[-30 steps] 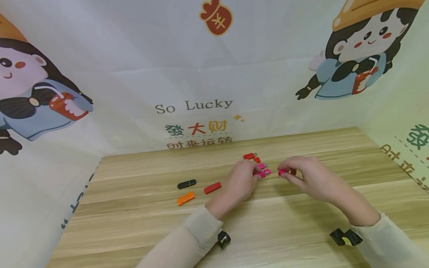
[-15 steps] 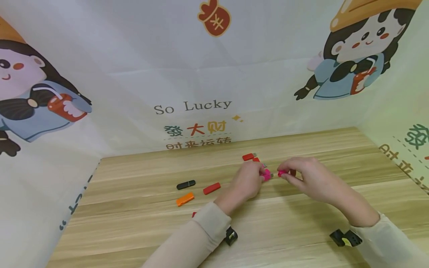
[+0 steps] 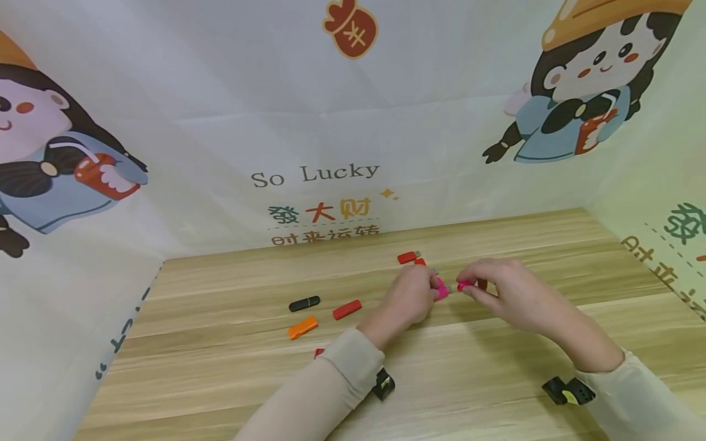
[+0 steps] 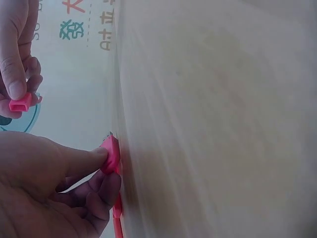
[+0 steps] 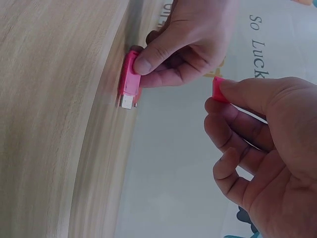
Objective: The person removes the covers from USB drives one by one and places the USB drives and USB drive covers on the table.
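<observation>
My left hand (image 3: 409, 297) pinches a pink USB stick (image 5: 130, 77) between thumb and fingers, just above the table. Its bare metal plug points right, toward the other hand. In my right hand (image 3: 507, 291) a small pink cap (image 4: 20, 102) is pinched between thumb and forefinger, its hollow end facing the stick. A short gap separates cap and plug. Beyond the left hand lie an uncapped red USB stick (image 3: 407, 258) and a small red cap (image 3: 420, 262). Another plug tip shows behind the left fingers, its body mostly hidden.
On the wooden table (image 3: 220, 367), left of the hands, lie a black USB stick (image 3: 304, 304), an orange one (image 3: 303, 327) and a red one (image 3: 347, 309). A red piece (image 3: 318, 353) peeks out beside the left sleeve. A printed cloth (image 3: 248, 110) stands behind.
My left hand has taken hold of the pink USB stick and shifted it slightly right, closer to the pink cap. The right hand has stayed almost still with the cap.
</observation>
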`<action>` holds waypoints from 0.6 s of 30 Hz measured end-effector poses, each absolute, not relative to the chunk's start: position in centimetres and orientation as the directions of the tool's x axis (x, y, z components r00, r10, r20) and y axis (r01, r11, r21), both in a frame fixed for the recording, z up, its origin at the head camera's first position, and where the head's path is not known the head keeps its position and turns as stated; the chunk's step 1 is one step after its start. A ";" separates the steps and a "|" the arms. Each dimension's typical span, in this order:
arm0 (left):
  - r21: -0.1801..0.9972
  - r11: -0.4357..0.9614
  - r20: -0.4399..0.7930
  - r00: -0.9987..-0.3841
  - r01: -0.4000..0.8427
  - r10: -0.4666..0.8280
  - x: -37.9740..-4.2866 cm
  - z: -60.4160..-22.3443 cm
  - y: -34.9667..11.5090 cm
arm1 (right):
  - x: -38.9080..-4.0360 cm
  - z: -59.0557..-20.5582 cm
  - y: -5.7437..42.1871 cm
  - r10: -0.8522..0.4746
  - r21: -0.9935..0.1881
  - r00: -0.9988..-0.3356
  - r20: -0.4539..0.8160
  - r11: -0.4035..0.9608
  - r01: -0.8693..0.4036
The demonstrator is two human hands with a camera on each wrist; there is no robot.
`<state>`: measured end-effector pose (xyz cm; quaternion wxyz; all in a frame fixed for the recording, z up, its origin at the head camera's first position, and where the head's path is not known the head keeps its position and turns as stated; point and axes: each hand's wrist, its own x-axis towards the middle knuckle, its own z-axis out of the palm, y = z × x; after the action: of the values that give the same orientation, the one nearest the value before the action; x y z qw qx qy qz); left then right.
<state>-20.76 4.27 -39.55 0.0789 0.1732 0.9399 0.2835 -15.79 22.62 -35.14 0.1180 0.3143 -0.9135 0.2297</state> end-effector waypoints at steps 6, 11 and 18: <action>0.570 0.778 -0.066 -0.928 0.266 0.366 -20.8 -39.4 4.5 | -15.8 -35.2 22.6 -0.519 -0.342 -0.775 0.360 0.700 -0.627; 0.542 0.789 -0.044 -0.928 0.290 0.371 -20.7 -39.5 4.5 | -15.9 -35.3 22.6 -0.520 -0.343 -0.776 0.357 0.700 -0.626; 0.525 0.805 -0.054 -0.933 0.276 0.355 -20.8 -39.6 4.7 | -16.0 -35.4 22.6 -0.524 -0.355 -0.777 0.348 0.694 -0.627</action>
<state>-20.77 4.70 -39.62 0.0748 0.1667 0.9471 0.2638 -16.03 22.58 -35.45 0.1105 0.3148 -0.9136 0.2323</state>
